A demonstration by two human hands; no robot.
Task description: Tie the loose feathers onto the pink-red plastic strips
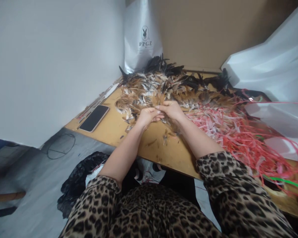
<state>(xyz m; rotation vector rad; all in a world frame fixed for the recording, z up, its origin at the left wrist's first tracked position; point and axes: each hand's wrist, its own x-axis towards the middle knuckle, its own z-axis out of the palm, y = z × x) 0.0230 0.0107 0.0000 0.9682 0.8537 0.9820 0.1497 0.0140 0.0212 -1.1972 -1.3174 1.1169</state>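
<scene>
Two hands, the left hand [147,117] and the right hand [172,110], are seen at one heap of feathers [164,87], too many to be counted. One phone [94,118], one printed bag [142,36] and one tangle of pink strips [235,132] are counted

- White bag [142,36] standing against the wall at the far end of the table — it bears a small round emblem with a rabbit head in dark print.
- Under the emblem, the letters "PPGZ" in dark capitals.
- Below those letters, a few lines of finer print — too small to read.
- No other lettering or numbers can be read anywhere.
</scene>
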